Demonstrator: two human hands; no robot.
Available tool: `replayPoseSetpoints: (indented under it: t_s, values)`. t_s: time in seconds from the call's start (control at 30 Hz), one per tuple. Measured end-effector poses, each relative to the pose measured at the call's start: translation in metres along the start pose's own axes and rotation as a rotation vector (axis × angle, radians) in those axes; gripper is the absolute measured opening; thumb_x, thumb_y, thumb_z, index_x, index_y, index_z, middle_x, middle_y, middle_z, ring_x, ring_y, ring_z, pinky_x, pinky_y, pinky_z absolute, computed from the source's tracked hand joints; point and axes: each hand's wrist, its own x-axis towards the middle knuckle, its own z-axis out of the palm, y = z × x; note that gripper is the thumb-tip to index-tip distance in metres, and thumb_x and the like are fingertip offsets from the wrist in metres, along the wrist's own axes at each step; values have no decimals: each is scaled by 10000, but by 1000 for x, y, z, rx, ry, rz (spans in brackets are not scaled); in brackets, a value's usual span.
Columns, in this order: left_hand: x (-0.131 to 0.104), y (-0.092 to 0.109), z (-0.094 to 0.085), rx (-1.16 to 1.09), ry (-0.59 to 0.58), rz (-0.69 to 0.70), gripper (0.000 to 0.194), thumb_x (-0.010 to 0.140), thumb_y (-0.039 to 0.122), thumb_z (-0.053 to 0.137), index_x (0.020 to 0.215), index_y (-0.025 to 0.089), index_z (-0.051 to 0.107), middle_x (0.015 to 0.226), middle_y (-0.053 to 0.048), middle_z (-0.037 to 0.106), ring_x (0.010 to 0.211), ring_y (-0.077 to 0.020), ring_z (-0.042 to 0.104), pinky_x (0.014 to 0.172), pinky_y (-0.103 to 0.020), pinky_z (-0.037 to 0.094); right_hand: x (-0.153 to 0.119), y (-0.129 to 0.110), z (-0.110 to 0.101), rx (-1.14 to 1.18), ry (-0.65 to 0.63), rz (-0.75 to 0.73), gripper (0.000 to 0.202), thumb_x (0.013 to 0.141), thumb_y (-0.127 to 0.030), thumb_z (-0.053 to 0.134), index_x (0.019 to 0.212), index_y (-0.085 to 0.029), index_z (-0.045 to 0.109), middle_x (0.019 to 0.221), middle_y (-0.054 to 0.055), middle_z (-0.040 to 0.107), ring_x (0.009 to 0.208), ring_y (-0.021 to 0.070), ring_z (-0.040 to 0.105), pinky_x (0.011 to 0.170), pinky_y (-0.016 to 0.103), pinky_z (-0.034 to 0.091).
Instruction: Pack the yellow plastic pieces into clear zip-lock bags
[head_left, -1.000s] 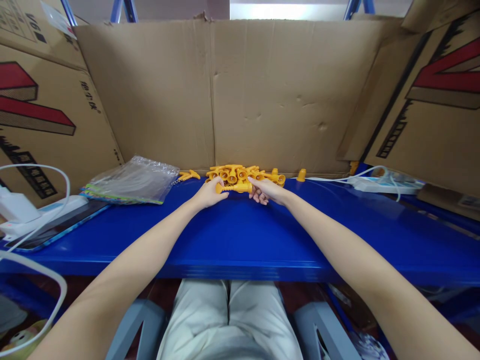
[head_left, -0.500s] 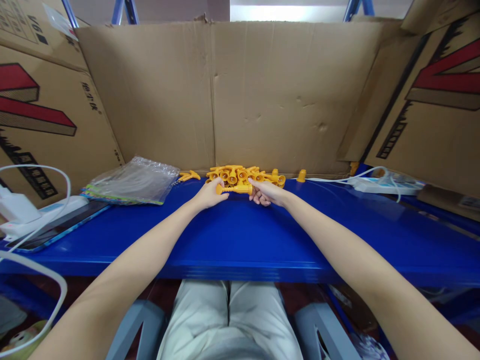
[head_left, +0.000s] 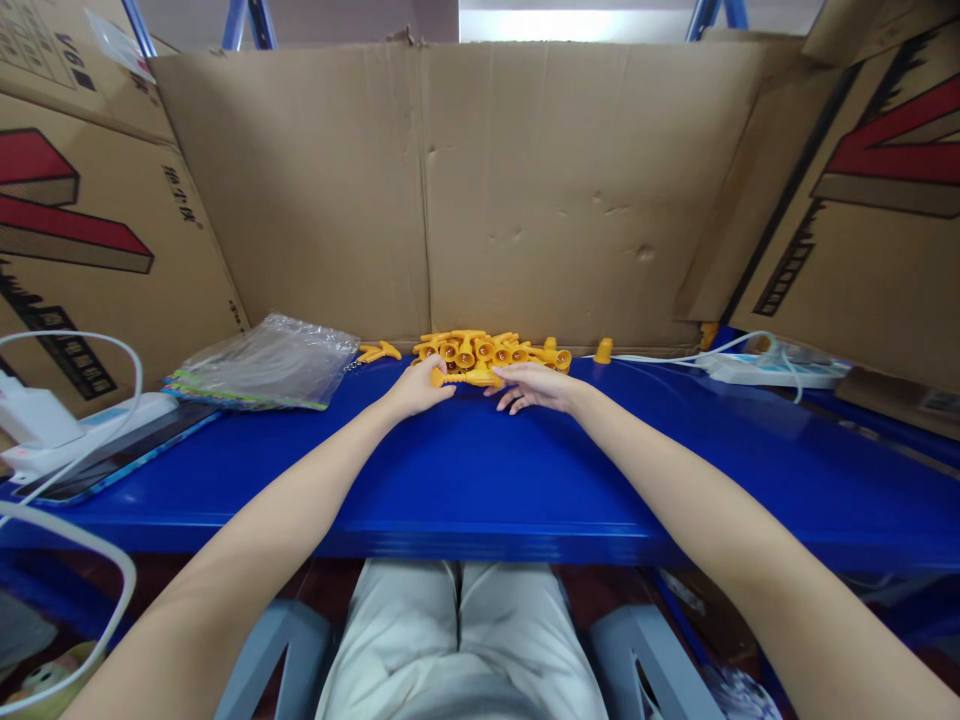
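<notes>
My left hand (head_left: 415, 388) pinches one end of a yellow plastic piece (head_left: 469, 379) with a ribbed shaft and a wider cup-like end. The piece lies level just over the table, pointing right. Beside its wide end is my right hand (head_left: 534, 386), fingers spread and slightly curled, thumb at the rim. Whether the thumb touches it I cannot tell. Directly behind both hands rises a pile of similar yellow pieces (head_left: 466, 350), several with round cup openings facing me; the hands cover part of it.
A yellow T-shaped handle (head_left: 379, 351) with a dark twisted part lies left of the pile, near clear plastic bags (head_left: 262, 360). One yellow cap (head_left: 603, 351) stands to the right. Power strips (head_left: 776, 371) with white cables, a flat dark device (head_left: 124, 455) and cardboard walls (head_left: 570, 190) surround the blue table (head_left: 480, 470).
My right hand's fingers have loosened and spread from around the wide end of the yellow piece. The left hand keeps its pinch, almost unmoved.
</notes>
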Motion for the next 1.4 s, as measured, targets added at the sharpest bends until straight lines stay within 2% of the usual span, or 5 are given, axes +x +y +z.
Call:
replayPoseSetpoints:
  t_s: [0.3, 0.53, 0.97, 1.17, 1.4]
  values:
    - [1, -4, 2, -37, -10, 42, 277, 700, 362, 627, 895, 187, 535, 817, -9, 624, 802, -200, 590, 777, -338, 450, 3, 0, 3, 161, 50, -49, 89, 870, -225, 572, 857, -137, 576, 797, 70, 689, 632, 139, 663, 593, 256, 556]
    - [2, -7, 5, -283, 42, 272, 838, 722, 414, 671, 1409, 222, 231, 1365, -130, 445, 1234, -257, 456, 1025, -411, 354, -3, -21, 12, 249, 254, -254, 61, 811, -94, 590, 835, -150, 591, 732, 25, 665, 578, 95, 615, 607, 229, 513]
    - [-2, -5, 3, -77, -164, 135, 512, 812, 339, 523, 1279, 139, 458, 866, -23, 643, 593, -111, 554, 688, -275, 472, 54, -60, -15, -501, 907, -846, 201, 742, -144, 529, 933, -198, 492, 1019, 55, 575, 964, 172, 547, 899, 366, 432]
    - [-2, -5, 4, -22, -158, 172, 411, 804, 322, 523, 1173, 148, 563, 806, -18, 660, 637, -132, 576, 679, -270, 454, 71, -37, -4, -916, 912, -655, 361, 789, -59, 384, 1101, -181, 520, 1196, 109, 557, 1104, 230, 531, 945, 406, 404]
    - [-1, -6, 5, 20, -169, 178, 393, 801, 325, 530, 1148, 151, 589, 783, -9, 665, 625, -130, 568, 664, -265, 439, 78, -29, -15, -1203, 494, -250, 388, 909, -283, 402, 1262, -202, 541, 1426, 100, 424, 1288, 258, 417, 1046, 431, 335]
